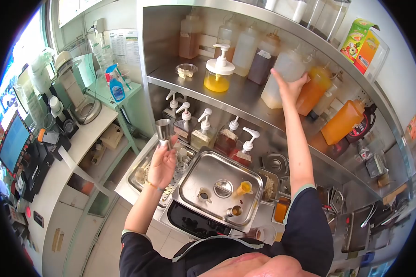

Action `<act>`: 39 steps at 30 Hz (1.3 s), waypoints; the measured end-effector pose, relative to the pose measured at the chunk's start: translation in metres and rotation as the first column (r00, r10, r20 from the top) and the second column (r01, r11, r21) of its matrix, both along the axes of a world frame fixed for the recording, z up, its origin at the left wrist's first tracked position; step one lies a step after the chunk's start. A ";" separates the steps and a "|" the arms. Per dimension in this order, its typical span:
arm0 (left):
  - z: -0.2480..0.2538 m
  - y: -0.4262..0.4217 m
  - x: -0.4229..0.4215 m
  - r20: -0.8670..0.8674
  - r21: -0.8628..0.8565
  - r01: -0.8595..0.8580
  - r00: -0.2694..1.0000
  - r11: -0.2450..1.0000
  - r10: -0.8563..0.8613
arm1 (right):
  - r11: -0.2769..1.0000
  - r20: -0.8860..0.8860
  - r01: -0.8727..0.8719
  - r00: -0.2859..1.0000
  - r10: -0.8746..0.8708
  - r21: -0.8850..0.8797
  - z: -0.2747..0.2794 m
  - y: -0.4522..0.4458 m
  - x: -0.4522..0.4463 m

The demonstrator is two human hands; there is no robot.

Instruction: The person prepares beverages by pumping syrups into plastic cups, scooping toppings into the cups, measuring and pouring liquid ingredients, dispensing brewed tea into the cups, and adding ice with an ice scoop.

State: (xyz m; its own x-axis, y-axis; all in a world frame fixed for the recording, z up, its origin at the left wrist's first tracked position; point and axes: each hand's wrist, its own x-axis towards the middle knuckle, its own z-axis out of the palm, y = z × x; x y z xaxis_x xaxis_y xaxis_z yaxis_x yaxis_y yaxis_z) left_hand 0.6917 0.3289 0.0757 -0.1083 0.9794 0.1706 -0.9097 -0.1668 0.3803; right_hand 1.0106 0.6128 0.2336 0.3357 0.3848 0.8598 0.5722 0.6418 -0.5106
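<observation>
My left hand (162, 165) is closed around a steel jigger (163, 129), held upright in front of the row of pump bottles. Up at the shelf, my right hand (289, 87) grips a translucent bottle (273, 94) with pale contents low inside. That bottle looks slightly tilted, and I cannot tell whether its base touches the shelf. Just right of it stands a bottle of orange liquid (313, 90). Below my hands, a steel lid (203, 175) carries a small cup of dark liquid (204, 195), a cup of yellow liquid (243, 188) and another jigger (235, 211).
The steel shelf (171, 79) holds several bottles, a pump jar of yellow liquid (216, 83) and a small clear bowl (186, 70). Pump bottles, one with red liquid (241, 156), line the space below. At left are a blue spray bottle (117, 87) and a monitor (15, 144).
</observation>
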 end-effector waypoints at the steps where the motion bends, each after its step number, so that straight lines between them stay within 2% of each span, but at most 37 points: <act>1: -0.001 0.004 0.004 -0.059 -0.022 -0.018 0.998 1.000 0.017 | 1.000 -0.026 -0.003 1.000 0.003 -0.025 -0.003 -0.003 -0.004; 3: 0.006 0.006 0.013 -0.107 -0.096 -0.019 0.994 0.995 0.009 | 0.974 -0.012 -0.076 0.997 0.075 -0.215 0.006 -0.018 -0.001; 4: 0.013 0.004 0.019 -0.176 -0.080 -0.024 0.984 0.997 0.010 | 0.944 -0.007 -0.113 0.993 0.117 -0.310 0.014 -0.032 -0.002; 6: 0.031 -0.005 0.030 -0.308 -0.047 -0.044 0.951 0.998 0.027 | 0.923 0.226 -0.206 0.931 0.287 -0.325 0.028 -0.074 -0.003; 7: 0.043 -0.012 0.032 -0.470 -0.004 -0.091 0.879 0.996 0.078 | 0.907 0.340 -0.251 0.866 0.367 -0.339 0.034 -0.098 -0.004; 9: 0.064 -0.025 0.038 -0.742 0.087 -0.152 0.650 0.985 0.166 | 0.882 0.504 -0.304 0.732 0.459 -0.361 0.043 -0.147 -0.007; 10: 0.064 -0.026 0.041 -0.788 0.170 -0.174 0.567 0.970 0.239 | 0.883 0.577 -0.337 0.669 0.469 -0.327 0.046 -0.165 -0.007; 12: 0.078 -0.035 0.056 -0.786 0.192 -0.212 0.552 0.958 0.279 | 0.877 0.704 -0.396 0.540 0.462 -0.272 0.051 -0.196 -0.004; 15: 0.097 -0.049 0.060 -0.952 0.240 -0.191 0.147 0.952 0.269 | 0.910 0.858 -0.376 0.395 0.327 -0.174 0.064 -0.226 0.000; 18: 0.112 -0.058 0.071 -0.930 0.360 -0.129 0.036 0.924 0.367 | 0.925 0.932 -0.380 0.329 0.149 -0.014 0.075 -0.236 0.007; 23: 0.119 -0.062 0.083 -0.924 0.361 -0.062 0.112 0.930 0.366 | 0.932 0.970 -0.308 0.204 -0.129 0.189 0.101 -0.256 0.016; 26: 0.121 -0.064 0.087 -0.900 0.432 -0.048 0.048 0.901 0.434 | 0.897 0.946 -0.304 0.156 -0.285 0.321 0.115 -0.263 0.018; 30: 0.122 -0.064 0.092 -0.864 0.502 -0.006 0.055 0.865 0.501 | 0.822 0.878 -0.318 0.083 -0.472 0.472 0.132 -0.276 0.014; 34: 0.128 -0.067 0.092 -0.883 0.469 0.050 0.064 0.882 0.466 | 0.695 0.791 -0.411 0.125 -0.599 0.590 0.139 -0.283 0.006; 39: 0.127 -0.067 0.096 -0.886 0.461 0.080 0.096 0.884 0.453 | 0.629 0.755 -0.495 0.090 -0.650 0.600 0.150 -0.293 -0.002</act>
